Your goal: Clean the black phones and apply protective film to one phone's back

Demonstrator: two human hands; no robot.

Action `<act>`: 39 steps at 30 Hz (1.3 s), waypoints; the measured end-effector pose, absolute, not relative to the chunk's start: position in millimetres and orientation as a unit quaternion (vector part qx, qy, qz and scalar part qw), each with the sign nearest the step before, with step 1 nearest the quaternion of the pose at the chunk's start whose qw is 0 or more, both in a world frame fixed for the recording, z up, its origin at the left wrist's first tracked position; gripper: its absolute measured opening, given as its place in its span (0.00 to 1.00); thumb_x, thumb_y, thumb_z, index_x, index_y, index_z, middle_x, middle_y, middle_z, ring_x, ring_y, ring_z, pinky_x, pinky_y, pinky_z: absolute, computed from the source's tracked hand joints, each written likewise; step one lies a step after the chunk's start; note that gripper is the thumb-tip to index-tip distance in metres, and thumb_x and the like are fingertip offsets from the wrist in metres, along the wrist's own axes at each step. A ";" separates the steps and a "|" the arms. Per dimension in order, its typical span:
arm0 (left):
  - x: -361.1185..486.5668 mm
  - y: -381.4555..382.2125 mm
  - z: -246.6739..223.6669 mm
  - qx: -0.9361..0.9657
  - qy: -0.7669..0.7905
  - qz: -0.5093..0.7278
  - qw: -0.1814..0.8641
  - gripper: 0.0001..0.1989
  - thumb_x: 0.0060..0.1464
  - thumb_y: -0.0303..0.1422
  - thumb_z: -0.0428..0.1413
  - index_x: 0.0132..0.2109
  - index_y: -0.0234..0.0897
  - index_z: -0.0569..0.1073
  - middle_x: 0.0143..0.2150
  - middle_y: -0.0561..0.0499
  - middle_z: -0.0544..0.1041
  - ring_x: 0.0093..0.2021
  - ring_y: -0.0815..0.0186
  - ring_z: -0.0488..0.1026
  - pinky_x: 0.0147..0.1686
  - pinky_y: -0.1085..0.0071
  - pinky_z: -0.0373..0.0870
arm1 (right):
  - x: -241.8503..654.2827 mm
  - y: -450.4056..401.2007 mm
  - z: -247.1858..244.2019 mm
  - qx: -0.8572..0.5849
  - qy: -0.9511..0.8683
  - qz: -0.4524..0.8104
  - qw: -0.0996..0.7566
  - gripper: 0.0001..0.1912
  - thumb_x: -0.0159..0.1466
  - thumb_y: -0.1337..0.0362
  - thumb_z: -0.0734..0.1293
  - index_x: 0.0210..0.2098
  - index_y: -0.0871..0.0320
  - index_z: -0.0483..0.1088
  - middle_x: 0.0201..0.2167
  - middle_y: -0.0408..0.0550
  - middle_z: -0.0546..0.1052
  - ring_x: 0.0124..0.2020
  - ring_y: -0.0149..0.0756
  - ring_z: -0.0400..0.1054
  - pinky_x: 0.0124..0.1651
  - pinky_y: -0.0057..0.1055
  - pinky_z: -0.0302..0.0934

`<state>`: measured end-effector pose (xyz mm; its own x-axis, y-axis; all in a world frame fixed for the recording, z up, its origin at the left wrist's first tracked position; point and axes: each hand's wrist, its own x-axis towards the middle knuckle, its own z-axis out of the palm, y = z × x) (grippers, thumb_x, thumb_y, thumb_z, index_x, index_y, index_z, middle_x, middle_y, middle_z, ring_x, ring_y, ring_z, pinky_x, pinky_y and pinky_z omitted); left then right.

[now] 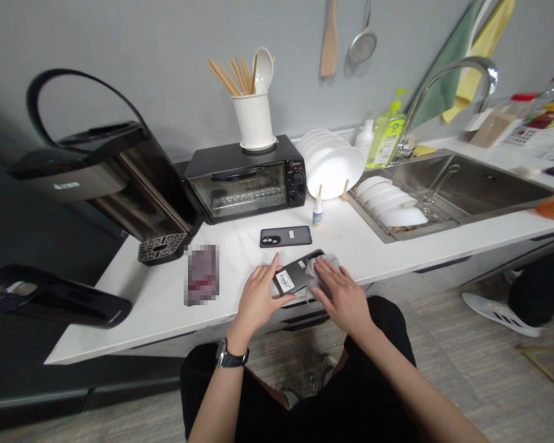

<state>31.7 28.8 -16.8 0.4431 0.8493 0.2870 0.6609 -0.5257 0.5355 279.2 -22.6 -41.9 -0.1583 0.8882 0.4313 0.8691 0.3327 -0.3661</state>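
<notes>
A dark smartphone (297,274) with a white barcode label lies at a slant near the counter's front edge, back side up. My left hand (257,296) grips its left end, thumb along the near edge and fingers at the far side. Under the fingers of my right hand (344,294) is a thin whitish wipe (333,259), pressed onto the phone's right end. Just behind lies a black phone case (286,237) with camera cutouts. A small white bottle (317,213) with a blue and yellow label stands to its right.
Left are a blurred-out purplish item (203,275), a dark drinks machine (133,178) and a black container (55,298). A toaster oven (249,181) stands behind, beside racked white plates (335,169). The sink (484,178) is right, with a person's shoe (498,312) below.
</notes>
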 end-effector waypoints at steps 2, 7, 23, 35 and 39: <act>32.2 29.4 -17.5 0.832 0.451 0.270 0.175 0.58 0.52 0.39 0.72 0.79 0.50 0.45 0.60 0.46 0.77 0.57 0.51 0.72 0.60 0.54 0.69 | 282.3 -7.5 -43.9 -0.612 -0.728 -0.007 0.310 0.30 0.77 0.51 0.59 0.72 0.61 0.63 0.70 0.59 0.67 0.71 0.53 0.62 0.71 0.57 0.57; 30.5 30.6 -21.5 0.834 0.447 0.272 0.173 0.56 0.56 0.34 0.69 0.79 0.48 0.42 0.60 0.46 0.77 0.58 0.53 0.71 0.60 0.54 0.69 | 230.4 1.4 -36.2 -0.570 -0.759 0.019 0.313 0.33 0.73 0.47 0.64 0.68 0.65 0.67 0.68 0.62 0.70 0.73 0.57 0.59 0.74 0.59 0.52; 31.6 30.3 -21.0 0.832 0.449 0.272 0.182 0.61 0.52 0.39 0.72 0.79 0.50 0.40 0.61 0.46 0.76 0.59 0.51 0.72 0.61 0.53 0.69 | 281.8 0.6 -43.4 -0.613 -0.731 -0.011 0.299 0.33 0.75 0.48 0.62 0.71 0.64 0.63 0.71 0.59 0.67 0.72 0.55 0.60 0.72 0.58 0.56; 29.2 30.0 -21.1 0.838 0.448 0.260 0.173 0.60 0.54 0.32 0.70 0.79 0.51 0.39 0.61 0.46 0.76 0.59 0.52 0.70 0.60 0.54 0.69 | 229.4 -44.8 -33.6 -0.485 -0.828 0.057 0.277 0.35 0.74 0.47 0.63 0.73 0.58 0.60 0.71 0.56 0.67 0.73 0.49 0.59 0.73 0.54 0.56; 30.7 29.8 -20.0 0.833 0.448 0.271 0.178 0.61 0.52 0.38 0.72 0.79 0.51 0.41 0.60 0.46 0.77 0.58 0.51 0.71 0.60 0.54 0.69 | 281.8 -32.3 -41.4 -0.561 -0.784 -0.002 0.268 0.33 0.76 0.51 0.61 0.75 0.57 0.56 0.72 0.56 0.65 0.73 0.51 0.59 0.72 0.56 0.57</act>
